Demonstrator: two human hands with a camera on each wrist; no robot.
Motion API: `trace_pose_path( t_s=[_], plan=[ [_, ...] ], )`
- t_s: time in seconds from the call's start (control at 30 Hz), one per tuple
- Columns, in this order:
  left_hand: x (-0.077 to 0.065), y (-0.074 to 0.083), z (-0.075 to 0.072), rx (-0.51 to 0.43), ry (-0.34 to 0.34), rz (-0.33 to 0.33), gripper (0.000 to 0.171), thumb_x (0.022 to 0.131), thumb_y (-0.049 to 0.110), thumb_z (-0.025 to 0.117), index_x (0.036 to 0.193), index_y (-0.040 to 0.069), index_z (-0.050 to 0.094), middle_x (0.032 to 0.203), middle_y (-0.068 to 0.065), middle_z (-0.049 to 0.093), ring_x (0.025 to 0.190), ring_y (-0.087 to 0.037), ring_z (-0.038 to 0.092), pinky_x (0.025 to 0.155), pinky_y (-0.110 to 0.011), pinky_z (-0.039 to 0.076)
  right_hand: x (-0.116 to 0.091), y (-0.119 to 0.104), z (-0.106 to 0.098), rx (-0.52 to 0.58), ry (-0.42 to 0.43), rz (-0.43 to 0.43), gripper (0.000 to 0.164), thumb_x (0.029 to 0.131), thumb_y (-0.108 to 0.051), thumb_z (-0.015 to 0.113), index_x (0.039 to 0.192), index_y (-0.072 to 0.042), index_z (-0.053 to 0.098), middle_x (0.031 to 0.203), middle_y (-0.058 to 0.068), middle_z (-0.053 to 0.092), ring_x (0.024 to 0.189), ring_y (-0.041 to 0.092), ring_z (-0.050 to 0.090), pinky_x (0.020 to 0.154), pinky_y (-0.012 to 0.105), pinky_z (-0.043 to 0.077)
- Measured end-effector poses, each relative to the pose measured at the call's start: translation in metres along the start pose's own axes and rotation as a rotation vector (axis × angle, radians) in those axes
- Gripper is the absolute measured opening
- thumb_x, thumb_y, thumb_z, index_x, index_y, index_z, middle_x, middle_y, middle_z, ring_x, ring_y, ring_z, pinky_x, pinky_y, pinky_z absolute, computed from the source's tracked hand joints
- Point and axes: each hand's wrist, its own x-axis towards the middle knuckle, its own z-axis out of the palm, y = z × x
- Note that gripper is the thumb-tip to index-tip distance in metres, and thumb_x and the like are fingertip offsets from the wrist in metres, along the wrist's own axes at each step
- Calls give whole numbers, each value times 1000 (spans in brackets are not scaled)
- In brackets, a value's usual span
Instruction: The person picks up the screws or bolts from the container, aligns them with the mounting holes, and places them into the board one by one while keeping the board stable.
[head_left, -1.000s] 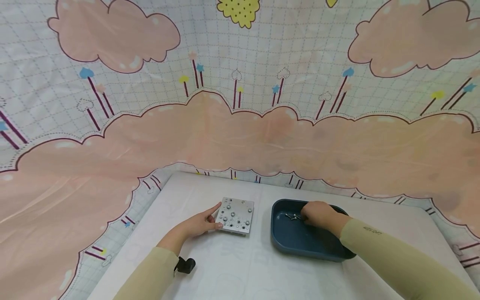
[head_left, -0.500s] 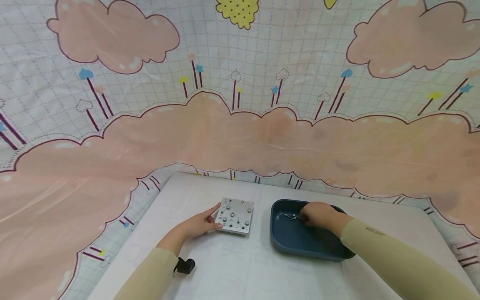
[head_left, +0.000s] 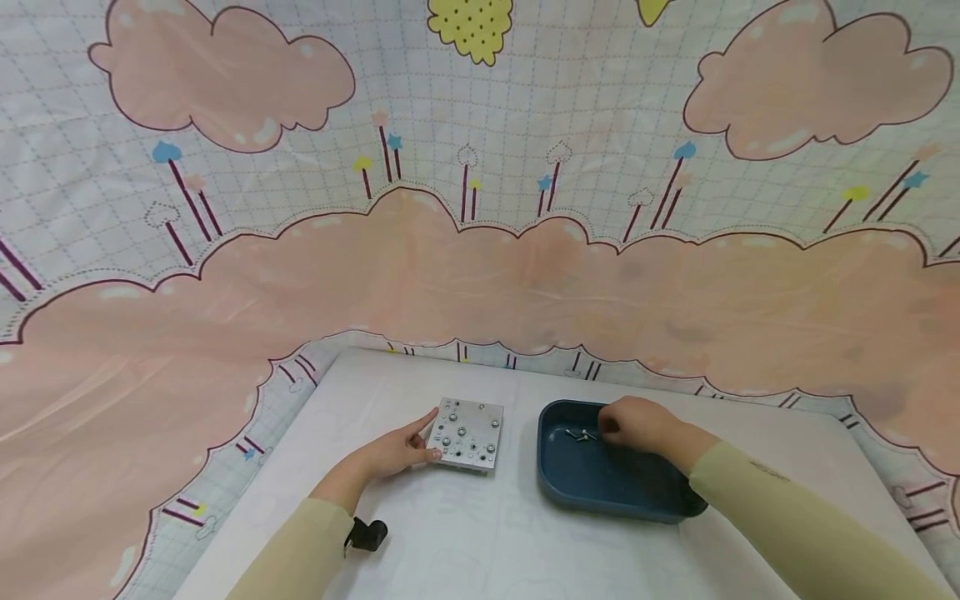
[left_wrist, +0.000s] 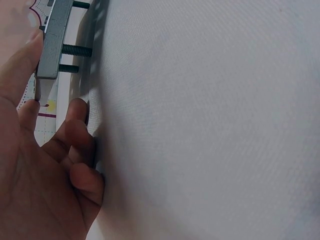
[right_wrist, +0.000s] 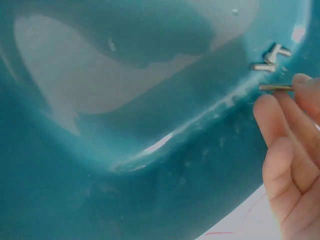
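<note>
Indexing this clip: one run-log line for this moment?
left hand: holds drilled metal plate by edge; right hand: pinches screw, head hidden, over blue tray; loose screws: in tray

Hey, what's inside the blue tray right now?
A few small metal screws lie inside the blue tray. The right hand, pinching another metal piece, hides part of the tray's interior in the head view.

Ahead of you, a printed sheet (head_left: pixel 562 283) fills the background: peach clouds (head_left: pixel 232 83), dashed grid (head_left: pixel 300 183), small blue stars (head_left: pixel 395 142) on dark stems (head_left: pixel 397 164). In front of you, a white tabletop (head_left: pixel 450 542) with a woven-looking surface; soft, even light.
</note>
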Motion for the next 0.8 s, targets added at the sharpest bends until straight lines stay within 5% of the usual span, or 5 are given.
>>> trace_pose_path(
  t_s=[0.8],
  plan=[
    [-6, 4, 0, -10, -5, -22, 89, 86, 48, 74, 158, 29, 26, 97, -3, 51, 81, -18, 48, 73, -34, 38, 34, -48, -22, 199, 69, -7, 9, 94, -18, 70, 100, -14, 73, 94, -6, 69, 78, 7, 62, 77, 35, 52]
  ],
)
